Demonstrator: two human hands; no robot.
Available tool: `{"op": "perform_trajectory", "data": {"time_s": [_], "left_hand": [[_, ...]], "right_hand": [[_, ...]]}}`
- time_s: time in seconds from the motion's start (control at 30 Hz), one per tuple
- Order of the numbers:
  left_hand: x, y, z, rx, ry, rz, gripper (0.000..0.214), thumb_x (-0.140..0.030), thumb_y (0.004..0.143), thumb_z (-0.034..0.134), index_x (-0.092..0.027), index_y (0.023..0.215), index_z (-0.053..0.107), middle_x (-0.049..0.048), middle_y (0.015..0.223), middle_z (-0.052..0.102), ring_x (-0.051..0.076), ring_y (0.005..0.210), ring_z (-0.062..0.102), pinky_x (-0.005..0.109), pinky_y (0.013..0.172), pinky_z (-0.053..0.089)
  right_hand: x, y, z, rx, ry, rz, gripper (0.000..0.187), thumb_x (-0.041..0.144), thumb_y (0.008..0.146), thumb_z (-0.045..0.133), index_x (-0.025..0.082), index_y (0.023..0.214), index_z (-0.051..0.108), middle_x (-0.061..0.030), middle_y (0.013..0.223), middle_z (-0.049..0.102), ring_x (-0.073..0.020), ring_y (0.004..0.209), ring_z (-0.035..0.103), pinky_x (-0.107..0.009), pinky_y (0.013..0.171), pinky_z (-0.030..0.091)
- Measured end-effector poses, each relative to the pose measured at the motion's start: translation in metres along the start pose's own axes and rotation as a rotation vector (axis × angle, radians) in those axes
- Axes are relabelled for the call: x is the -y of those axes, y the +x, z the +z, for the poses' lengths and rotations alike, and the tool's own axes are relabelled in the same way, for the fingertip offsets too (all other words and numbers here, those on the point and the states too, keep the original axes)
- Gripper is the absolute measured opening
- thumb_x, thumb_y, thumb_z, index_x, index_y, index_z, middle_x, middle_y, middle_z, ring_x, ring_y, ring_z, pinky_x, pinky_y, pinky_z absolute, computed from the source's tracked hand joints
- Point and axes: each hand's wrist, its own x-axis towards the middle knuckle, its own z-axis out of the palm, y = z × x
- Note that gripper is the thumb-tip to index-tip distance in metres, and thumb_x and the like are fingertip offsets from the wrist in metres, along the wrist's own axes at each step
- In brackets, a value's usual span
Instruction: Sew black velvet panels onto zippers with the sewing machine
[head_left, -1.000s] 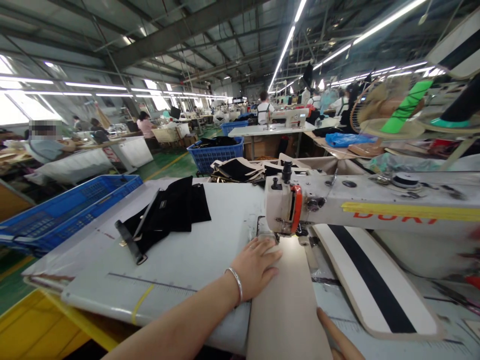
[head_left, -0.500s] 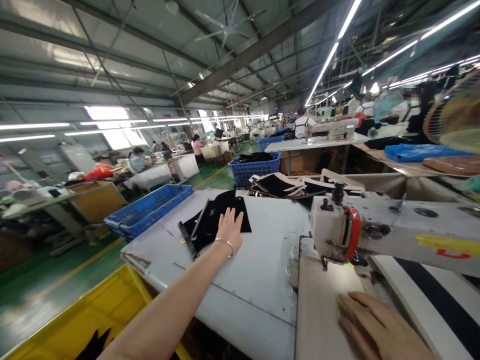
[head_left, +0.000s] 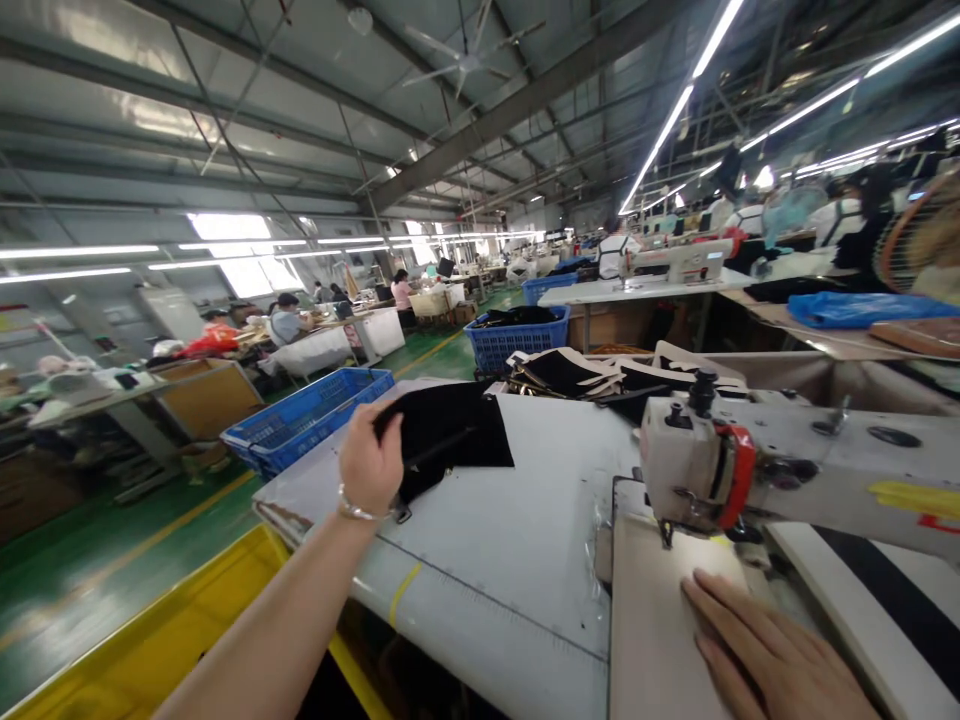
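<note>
At the left side of the white worktable, my left hand is closed round the left edge of a black fabric piece. That edge is raised, while the right part of the piece lies on the tabletop. A small dark end of material shows below it, by my wrist. My right hand rests flat, fingers stretched, on the pale bed of a sewing machine. It lies just in front of the needle area and holds nothing visible.
A yellow bin stands below the table at the left. Beyond the table are a blue crate and another blue crate with black pieces. Cut black and cream pieces are piled behind the table. Several people sit at far workstations.
My left hand has moved left, from lying spread on the black fabric to gripping its left edge, which is now lifted over. The right hand stays nearly in place.
</note>
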Motion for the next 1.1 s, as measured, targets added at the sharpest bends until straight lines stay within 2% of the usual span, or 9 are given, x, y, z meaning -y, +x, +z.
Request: {"op": "perform_trajectory", "data": {"time_s": [0.07, 0.1, 0.17, 0.23, 0.33, 0.4, 0.5, 0.6, 1.1], "left_hand": [[-0.011, 0.021, -0.029, -0.172, 0.053, -0.021, 0.041, -0.043, 0.088, 0.054, -0.011, 0.113, 0.052, 0.0094, 0.1, 0.055, 0.022, 0.094, 0.056, 0.036, 0.085, 0.048], [-0.018, 0.03, -0.039, -0.146, 0.042, 0.012, 0.04, -0.045, 0.089, 0.051, -0.011, 0.111, 0.052, 0.0072, 0.096, 0.054, 0.019, 0.087, 0.054, 0.035, 0.083, 0.048], [-0.037, 0.04, -0.043, 0.111, -0.092, 0.152, 0.038, -0.042, 0.097, 0.033, -0.012, 0.107, 0.055, 0.0043, 0.092, 0.055, 0.016, 0.085, 0.055, 0.032, 0.084, 0.048], [-0.067, 0.032, -0.028, 0.473, -0.287, 0.298, 0.041, -0.04, 0.099, 0.024, -0.015, 0.107, 0.056, 0.0036, 0.098, 0.06, 0.015, 0.091, 0.057, 0.03, 0.087, 0.048], [-0.127, -0.01, 0.016, 1.029, -0.519, 0.415, 0.035, -0.035, 0.1, 0.028, -0.019, 0.101, 0.059, 0.0031, 0.099, 0.064, 0.015, 0.09, 0.059, 0.027, 0.086, 0.048], [-0.165, -0.047, 0.049, 1.174, -0.634, 0.417, 0.028, -0.031, 0.098, 0.036, -0.018, 0.093, 0.061, 0.0032, 0.092, 0.064, 0.015, 0.086, 0.059, 0.026, 0.083, 0.048], [-0.201, -0.09, 0.087, 1.216, -0.67, 0.307, 0.014, -0.029, 0.087, 0.057, -0.018, 0.091, 0.065, 0.0022, 0.086, 0.067, 0.016, 0.081, 0.062, 0.025, 0.072, 0.047], [-0.215, -0.109, 0.107, 1.209, -0.648, 0.249, 0.015, -0.032, 0.081, 0.063, -0.018, 0.086, 0.065, 0.0014, 0.077, 0.068, 0.016, 0.07, 0.061, 0.025, 0.06, 0.043], [-0.224, -0.118, 0.121, 1.091, -0.593, 0.17, 0.011, -0.027, 0.081, 0.056, -0.018, 0.082, 0.063, 0.0039, 0.083, 0.068, 0.018, 0.074, 0.061, 0.027, 0.065, 0.043]], "right_hand": [[0.006, 0.008, -0.012, 0.032, 0.021, 0.043, 0.049, 0.046, 0.088, 0.051, 0.024, 0.132, 0.054, -0.0021, 0.138, 0.05, -0.0239, 0.12, 0.052, -0.041, 0.095, 0.048], [0.009, 0.012, -0.017, 0.06, 0.043, 0.081, 0.046, 0.046, 0.09, 0.05, 0.024, 0.13, 0.055, -0.0024, 0.135, 0.053, -0.023, 0.119, 0.053, -0.041, 0.096, 0.047], [0.014, 0.019, -0.025, 0.126, 0.093, 0.171, 0.041, 0.044, 0.093, 0.047, 0.024, 0.126, 0.057, -0.0024, 0.129, 0.058, -0.0217, 0.116, 0.054, -0.042, 0.097, 0.045], [0.018, 0.026, -0.03, 0.166, 0.128, 0.22, 0.038, 0.042, 0.095, 0.045, 0.023, 0.125, 0.057, -0.0033, 0.126, 0.059, -0.0218, 0.115, 0.053, -0.043, 0.096, 0.042], [0.022, 0.032, -0.034, 0.159, 0.144, 0.219, 0.036, 0.036, 0.096, 0.044, 0.023, 0.128, 0.053, -0.0044, 0.127, 0.057, -0.0221, 0.115, 0.052, -0.043, 0.096, 0.039], [0.023, 0.033, -0.036, 0.164, 0.165, 0.211, 0.035, 0.033, 0.097, 0.043, 0.024, 0.129, 0.051, -0.0043, 0.128, 0.056, -0.0218, 0.115, 0.051, -0.043, 0.096, 0.038], [0.023, 0.033, -0.041, 0.193, 0.207, 0.224, 0.035, 0.03, 0.098, 0.04, 0.022, 0.13, 0.049, -0.0056, 0.128, 0.055, -0.0215, 0.115, 0.05, -0.042, 0.097, 0.036], [0.023, 0.035, -0.045, 0.214, 0.228, 0.245, 0.038, 0.031, 0.099, 0.037, 0.021, 0.135, 0.044, -0.006, 0.13, 0.053, -0.0212, 0.119, 0.047, -0.041, 0.098, 0.035], [0.025, 0.04, -0.046, 0.265, 0.206, 0.285, 0.048, 0.043, 0.098, 0.038, 0.022, 0.141, 0.04, -0.0065, 0.135, 0.049, -0.024, 0.12, 0.043, -0.044, 0.096, 0.035]]}}
